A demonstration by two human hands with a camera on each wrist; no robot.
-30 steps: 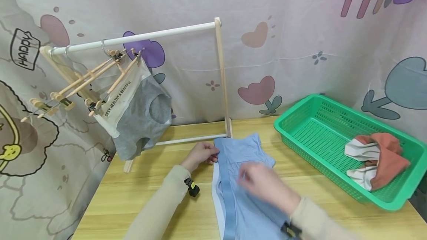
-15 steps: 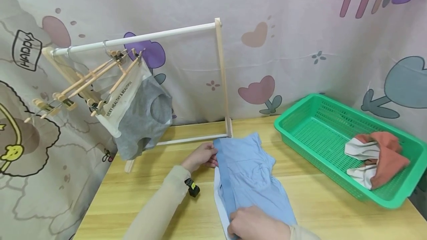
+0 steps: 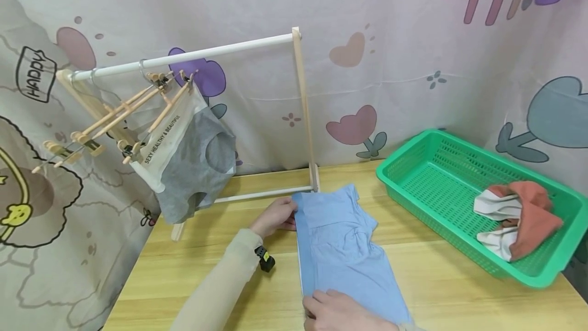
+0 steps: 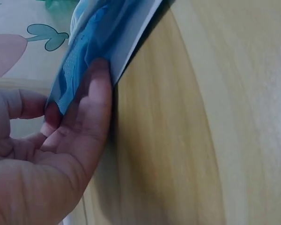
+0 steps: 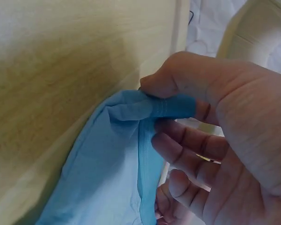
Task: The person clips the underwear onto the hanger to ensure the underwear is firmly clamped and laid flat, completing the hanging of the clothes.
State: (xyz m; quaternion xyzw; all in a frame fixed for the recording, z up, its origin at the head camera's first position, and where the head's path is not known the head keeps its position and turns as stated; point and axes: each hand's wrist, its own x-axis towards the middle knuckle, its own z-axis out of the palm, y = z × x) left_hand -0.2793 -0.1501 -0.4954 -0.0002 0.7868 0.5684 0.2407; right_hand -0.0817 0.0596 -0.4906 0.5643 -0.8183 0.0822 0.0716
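Note:
Light blue boxer briefs lie on the table, their darker blue waistband running along the left side. My left hand pinches the far corner of the waistband between thumb and fingers; in the left wrist view, other fingers of the left hand reach inside the opening. At the near end, my right hand pinches the other waistband corner. The right wrist view shows the thumb of the right hand on top of the folded band, with the remaining fingers curled beside it.
On the left stands a rack with a white rod and wooden clip hangers. Grey briefs with a white waistband hang from one. A green basket at the right contains an orange and white garment.
My right hand has moved from over the middle of the boxer briefs to their near waistband corner. The waistband now lies straighter, covering most of the white strip. My left hand stays at the far corner.

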